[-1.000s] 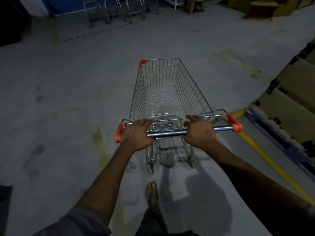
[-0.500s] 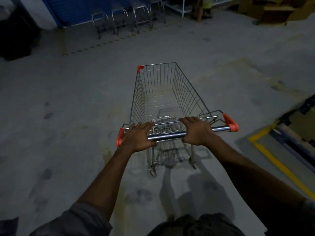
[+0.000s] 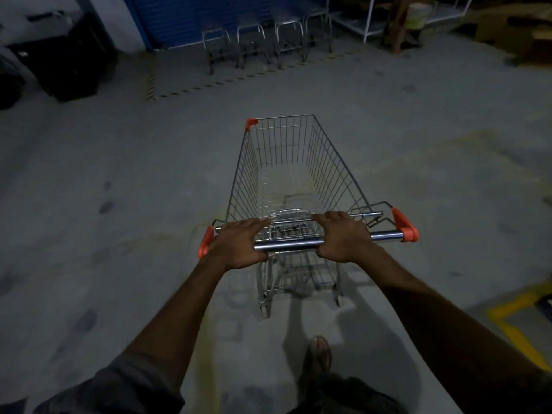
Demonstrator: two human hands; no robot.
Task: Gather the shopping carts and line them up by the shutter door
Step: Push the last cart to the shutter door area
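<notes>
Left hand (image 3: 239, 245) and right hand (image 3: 343, 237) are both curled tight over the steel handle bar (image 3: 286, 245) of the cart (image 3: 286, 162), the left by the bar's left end and the right just past centre. Cart is a wire basket with orange trim at the handle ends and one front corner, standing mid-floor (image 3: 119, 162) and nosed toward the blue shutter door (image 3: 209, 16). Far edge: dark bins (image 3: 68, 61), row of parked carts (image 3: 263, 43) just before the shutter, white shelving (image 3: 388, 19). Open floor lies between, with a yellow line (image 3: 513, 327) near right.
</notes>
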